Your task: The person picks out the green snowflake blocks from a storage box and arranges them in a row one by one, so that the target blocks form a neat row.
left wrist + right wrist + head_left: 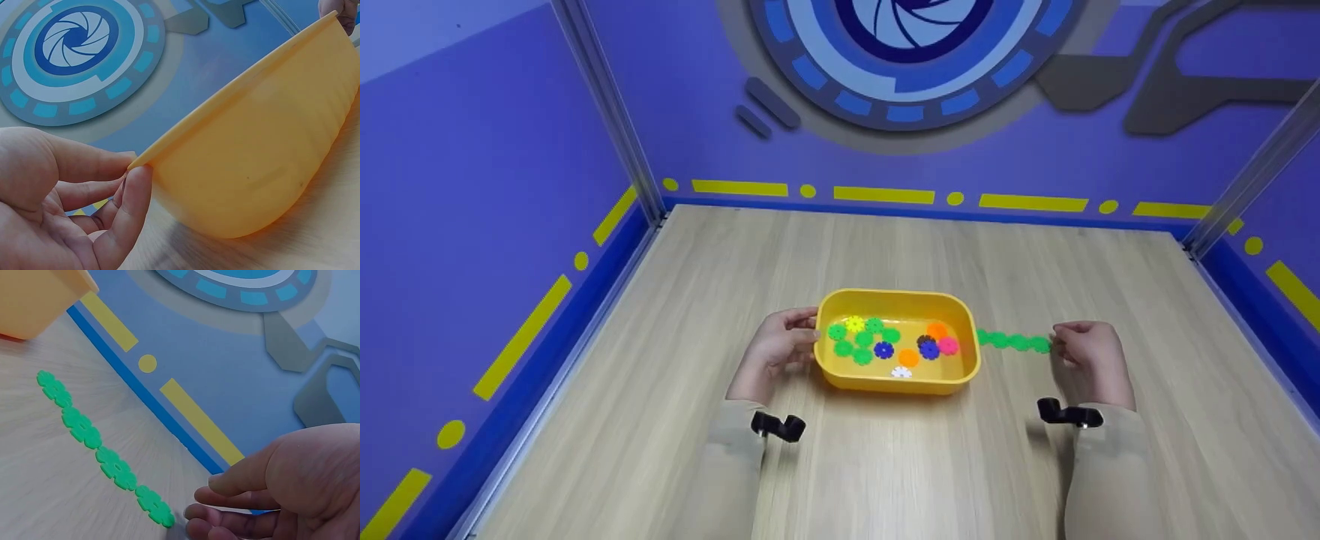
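In the head view, we see a yellow basin [896, 385] on the wooden table [922, 472]. At its left end is our left hand [776, 346], thumb and fingers on the rim. Inside the basin, green flower pieces [863, 339] gather toward its left half with a yellow piece [855, 324]; orange pieces [909, 358] and a pink piece [949, 346] lie in its right half, and a white piece [901, 372] by its near wall. A green chain [1018, 342] stretches out to the right of the basin, our right hand [1091, 352] at its outer end.

In the left wrist view, our left hand pinches the basin's rim between thumb and fingers.

In the right wrist view, we count four linked flowers in the chain, lying apart from the basin. Our right hand's fingers are loosely bent, thumb and fingertips only narrowly parted, just beside the chain's end farthest from the basin; we cannot tell whether they touch it.
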{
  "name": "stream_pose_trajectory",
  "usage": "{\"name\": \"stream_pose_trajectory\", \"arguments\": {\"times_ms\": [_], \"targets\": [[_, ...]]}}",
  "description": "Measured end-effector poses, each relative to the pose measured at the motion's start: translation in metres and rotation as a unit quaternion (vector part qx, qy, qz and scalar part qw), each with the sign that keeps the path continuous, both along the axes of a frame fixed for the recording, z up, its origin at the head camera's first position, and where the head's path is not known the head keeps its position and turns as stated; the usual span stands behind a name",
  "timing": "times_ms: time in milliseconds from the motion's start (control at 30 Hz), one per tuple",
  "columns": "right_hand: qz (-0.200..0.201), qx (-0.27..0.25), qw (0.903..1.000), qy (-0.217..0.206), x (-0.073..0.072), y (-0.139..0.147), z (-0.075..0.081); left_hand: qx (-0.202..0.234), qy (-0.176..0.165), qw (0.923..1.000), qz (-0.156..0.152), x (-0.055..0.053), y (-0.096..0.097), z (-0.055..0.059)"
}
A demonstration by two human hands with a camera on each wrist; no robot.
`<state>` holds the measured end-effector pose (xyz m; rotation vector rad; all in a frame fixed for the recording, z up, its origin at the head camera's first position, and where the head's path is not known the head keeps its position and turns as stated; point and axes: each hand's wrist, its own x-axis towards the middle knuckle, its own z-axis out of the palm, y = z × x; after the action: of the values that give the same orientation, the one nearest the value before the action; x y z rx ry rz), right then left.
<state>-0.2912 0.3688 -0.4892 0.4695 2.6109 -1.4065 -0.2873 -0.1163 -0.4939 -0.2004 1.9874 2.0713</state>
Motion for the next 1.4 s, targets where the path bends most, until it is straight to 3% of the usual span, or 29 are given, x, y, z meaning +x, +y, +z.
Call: {"name": "stream_pose_trajectory", "arguments": {"times_ms": [167, 367, 933, 1400], "targets": [[-0.003, -0.025, 0.9996, 0.008, 0.000, -0.003, 0.004, 0.006, -0.004, 1.0000, 0.002, -0.001, 0.000, -0.001], [0.020, -0.011, 0.9992, 0.032, 0.000, -0.011, 0.011, 0.007, -0.003, 1.0000, -0.001, -0.001, 0.000, -0.002], [0.072, -0.049, 0.9920, 0.092, -0.001, -0.063, 0.035, 0.018, -0.005, 0.9998, -0.003, 0.000, 0.000, -0.001], [0.106, -0.064, 0.9891, 0.081, -0.007, -0.117, 0.042, 0.011, 0.001, 0.9999, -0.004, 0.000, -0.001, -0.001]]}}
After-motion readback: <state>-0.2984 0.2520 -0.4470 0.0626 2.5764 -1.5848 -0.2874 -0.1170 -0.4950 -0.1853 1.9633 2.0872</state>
